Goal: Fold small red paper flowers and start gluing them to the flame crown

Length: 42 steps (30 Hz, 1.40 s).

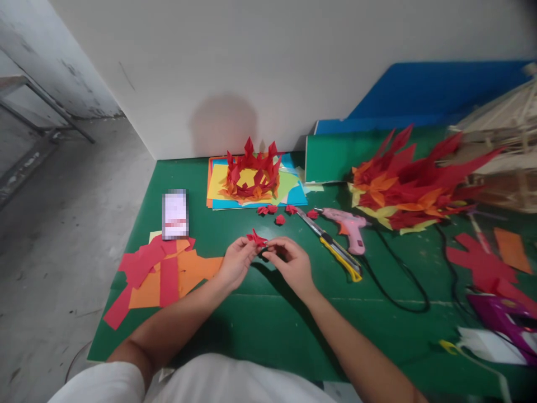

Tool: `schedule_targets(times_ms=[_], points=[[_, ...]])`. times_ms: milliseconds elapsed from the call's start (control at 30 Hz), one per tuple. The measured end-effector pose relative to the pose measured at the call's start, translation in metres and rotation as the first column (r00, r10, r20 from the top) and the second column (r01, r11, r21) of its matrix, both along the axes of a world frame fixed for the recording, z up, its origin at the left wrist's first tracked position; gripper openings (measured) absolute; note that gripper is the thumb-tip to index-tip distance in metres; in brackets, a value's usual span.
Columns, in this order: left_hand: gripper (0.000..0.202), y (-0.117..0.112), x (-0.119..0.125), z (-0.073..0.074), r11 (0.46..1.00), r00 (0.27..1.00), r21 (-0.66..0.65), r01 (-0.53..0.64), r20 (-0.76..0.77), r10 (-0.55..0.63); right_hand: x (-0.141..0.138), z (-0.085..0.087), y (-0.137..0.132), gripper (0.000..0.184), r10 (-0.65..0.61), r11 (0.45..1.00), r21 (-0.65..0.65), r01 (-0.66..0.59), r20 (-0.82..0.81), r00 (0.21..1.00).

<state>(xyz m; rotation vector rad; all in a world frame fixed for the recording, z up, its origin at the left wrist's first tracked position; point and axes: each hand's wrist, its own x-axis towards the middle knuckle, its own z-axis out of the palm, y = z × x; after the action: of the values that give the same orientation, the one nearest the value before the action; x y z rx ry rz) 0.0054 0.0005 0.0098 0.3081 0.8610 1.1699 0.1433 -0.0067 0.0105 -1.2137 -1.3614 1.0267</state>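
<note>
A small red folded paper piece with pointed tips is held up between my two hands over the green table. My left hand pinches it from the left. From the right, the fingertips of my right hand are closed at its other side. Just beyond my hands lie several small red folded paper pieces. To their right are a utility knife with a yellow end and its blade out, and a pink glue gun with a black cord.
Behind stands a red and orange paper crown on coloured paper sheets. At left, red and orange paper strips lie below a blurred-out rectangle. A large flame-shaped paper piece and a purple object are at right.
</note>
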Motion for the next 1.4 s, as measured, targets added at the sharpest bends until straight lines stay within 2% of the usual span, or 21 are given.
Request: schedule_targets(times_ms=[167,367,433,567,700,933,1133,1233,1300,1400], points=[[0.031,-0.007,0.006,0.005,0.999,0.997,0.021,-0.049,-0.059,0.05,-0.008,0.003,-0.006,0.005,-0.137,0.978,0.181,0.099,0.21,0.968],[0.031,-0.011,0.009,0.005,0.995,0.992,0.047,-0.093,-0.087,0.096,-0.01,0.001,-0.009,0.005,-0.183,0.934,0.351,0.065,0.314,0.932],[0.031,-0.011,0.009,0.005,0.996,0.993,0.036,-0.087,-0.077,0.09,-0.011,0.001,-0.01,0.005,-0.19,0.939,0.334,0.085,0.297,0.936],[0.032,-0.012,0.01,0.007,0.994,0.993,0.055,-0.092,-0.063,0.095,-0.011,0.003,-0.008,0.005,-0.193,0.971,0.17,0.166,0.155,0.969],[0.032,-0.013,0.01,0.008,0.992,0.99,0.055,-0.11,-0.081,0.114,-0.01,0.004,-0.007,0.009,-0.15,0.987,0.077,0.139,0.155,0.976],[0.029,-0.015,0.009,0.004,0.99,0.982,0.091,-0.11,-0.142,0.122,-0.011,0.005,-0.011,0.012,-0.175,0.965,0.242,0.099,0.318,0.932],[0.024,-0.017,0.009,0.001,0.983,0.969,0.128,-0.135,-0.189,0.157,-0.002,-0.002,-0.009,0.012,-0.107,0.891,0.437,-0.123,0.467,0.878],[0.022,-0.016,0.008,0.001,0.972,0.956,0.179,-0.154,-0.221,0.192,0.001,-0.003,-0.008,0.014,-0.103,0.852,0.491,-0.183,0.5,0.86],[0.022,-0.014,0.006,0.0,0.965,0.948,0.211,-0.156,-0.244,0.206,0.003,-0.003,-0.006,0.014,-0.078,0.856,0.477,-0.199,0.5,0.862],[0.022,-0.011,0.004,0.0,0.969,0.947,0.207,-0.133,-0.262,0.186,0.004,-0.001,-0.003,0.012,-0.051,0.905,0.398,-0.148,0.446,0.893]])
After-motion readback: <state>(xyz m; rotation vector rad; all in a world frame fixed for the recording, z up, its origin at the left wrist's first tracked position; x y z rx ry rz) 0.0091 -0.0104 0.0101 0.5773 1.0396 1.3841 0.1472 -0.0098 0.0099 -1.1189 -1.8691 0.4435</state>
